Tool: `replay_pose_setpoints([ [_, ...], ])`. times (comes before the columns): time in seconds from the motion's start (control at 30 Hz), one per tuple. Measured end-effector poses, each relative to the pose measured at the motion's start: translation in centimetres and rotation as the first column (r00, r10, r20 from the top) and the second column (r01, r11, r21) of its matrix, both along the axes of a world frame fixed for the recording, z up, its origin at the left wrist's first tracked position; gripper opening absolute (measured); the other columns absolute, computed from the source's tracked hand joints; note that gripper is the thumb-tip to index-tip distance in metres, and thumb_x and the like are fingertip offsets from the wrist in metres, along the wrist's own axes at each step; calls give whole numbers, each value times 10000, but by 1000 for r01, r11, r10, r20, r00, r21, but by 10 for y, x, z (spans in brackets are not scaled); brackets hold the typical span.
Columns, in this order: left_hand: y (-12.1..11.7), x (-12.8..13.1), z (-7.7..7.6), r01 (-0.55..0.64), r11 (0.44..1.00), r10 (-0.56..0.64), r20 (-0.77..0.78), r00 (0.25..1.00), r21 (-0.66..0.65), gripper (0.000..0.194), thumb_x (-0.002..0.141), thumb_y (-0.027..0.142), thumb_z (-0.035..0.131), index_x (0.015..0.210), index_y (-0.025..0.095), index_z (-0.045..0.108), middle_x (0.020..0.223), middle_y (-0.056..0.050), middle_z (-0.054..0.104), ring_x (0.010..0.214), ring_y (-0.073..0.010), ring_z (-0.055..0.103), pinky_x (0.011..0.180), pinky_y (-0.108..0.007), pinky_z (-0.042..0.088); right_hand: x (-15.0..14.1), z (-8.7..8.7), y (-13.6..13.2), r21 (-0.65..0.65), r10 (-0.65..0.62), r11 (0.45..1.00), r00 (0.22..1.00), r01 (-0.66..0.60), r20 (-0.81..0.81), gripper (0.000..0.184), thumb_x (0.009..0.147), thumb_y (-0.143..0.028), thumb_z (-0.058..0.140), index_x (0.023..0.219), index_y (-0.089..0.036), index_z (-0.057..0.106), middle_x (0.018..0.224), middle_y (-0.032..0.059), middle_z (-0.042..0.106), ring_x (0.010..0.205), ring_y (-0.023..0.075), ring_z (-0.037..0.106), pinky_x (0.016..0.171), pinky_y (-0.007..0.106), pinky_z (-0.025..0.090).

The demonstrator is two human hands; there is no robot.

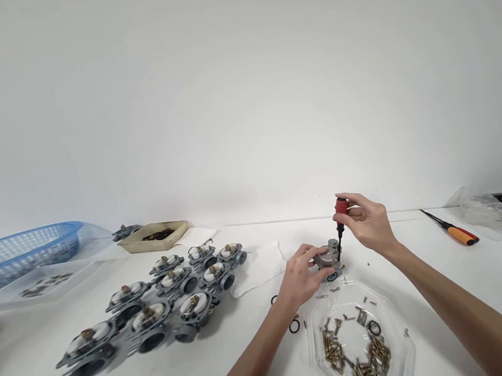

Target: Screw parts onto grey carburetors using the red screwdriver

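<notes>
A small grey metal carburetor (328, 256) rests on the white table, its bowl side facing up. My left hand (302, 275) is closed around its left side, with fingers on top and the thumb near the front. Pinched by its red handle in my right hand (366, 221) is an upright screwdriver (341, 209). The screwdriver's dark shaft points down to the carburetor's right side; its tip is too small to make out. Just in front stands a clear octagonal tray (315, 349) holding brass screws, small metal parts and a black ring.
Several carburetor bodies (151, 324) with white floats stand in rows on the left. Behind them are a cream tray (125, 246) of dark parts and a blue basket (60, 251). Orange-handled pliers (457, 233) lie right, near plastic bags (482, 211). A white cloth (259, 268) lies left of my hand.
</notes>
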State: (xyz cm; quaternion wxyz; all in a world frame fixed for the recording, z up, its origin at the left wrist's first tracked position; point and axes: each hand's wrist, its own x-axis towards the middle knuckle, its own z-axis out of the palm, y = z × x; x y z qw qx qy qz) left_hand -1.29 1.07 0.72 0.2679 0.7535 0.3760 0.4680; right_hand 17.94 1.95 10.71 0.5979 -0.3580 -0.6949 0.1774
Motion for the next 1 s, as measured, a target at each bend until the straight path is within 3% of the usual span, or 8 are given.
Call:
replay_pose_setpoints([
  [0.13, 1, 0, -2, -4, 1000, 4, -4, 1000, 12, 375, 820, 373, 734, 1180, 284, 678, 1031, -28, 606, 928, -195, 652, 849, -410, 628, -3, -5, 0, 15, -48, 999, 999, 48, 11, 371, 832, -385, 701, 1172, -239, 677, 783, 18, 730, 641, 219, 729, 685, 406, 648],
  [0.47, 1, 0, -2, -30, 996, 35, -53, 998, 83, 389, 814, 295, 749, 1195, 279, 671, 1033, -25, 611, 913, -180, 662, 863, -367, 621, -3, -5, -1, 13, -6, 1000, 999, 5, 33, 274, 881, -343, 632, 1134, -243, 652, 722, -10, 657, 644, 203, 705, 733, 381, 621],
  [0.7, 1, 0, 3, 12, 996, -3, -108, 994, 84, 383, 821, 285, 754, 1198, 302, 688, 1085, -33, 638, 975, -209, 668, 906, -379, 575, -8, -5, -3, 4, 217, 976, 976, -217, 22, 260, 928, -319, 569, 1173, -243, 614, 856, 16, 642, 656, 167, 669, 670, 353, 611],
  [0.83, 0, 0, 6, -4, 994, 22, -159, 987, 110, 390, 827, 298, 750, 1210, 318, 682, 1102, -33, 647, 967, -214, 670, 919, -383, 546, -4, -2, -3, -53, 302, 952, 952, -300, 43, 282, 957, -340, 539, 1217, -239, 584, 957, 56, 668, 745, 177, 689, 742, 384, 617],
  [0.9, 0, 1, 6, -22, 994, 39, -166, 985, 104, 384, 833, 304, 742, 1212, 321, 681, 1106, -34, 646, 970, -212, 668, 921, -377, 542, 0, 1, -2, -69, 277, 959, 960, -274, 39, 286, 958, -357, 546, 1219, -248, 589, 1041, 76, 668, 836, 195, 700, 777, 394, 617],
  [1.0, 1, 1, 3, -46, 994, 62, -158, 985, 101, 394, 829, 313, 743, 1217, 321, 677, 1101, -30, 646, 973, -210, 668, 938, -386, 542, 4, 4, 1, -25, 84, 996, 991, -82, 105, 318, 872, -368, 682, 1173, -273, 646, 1114, 75, 640, 903, 213, 677, 752, 368, 617],
])
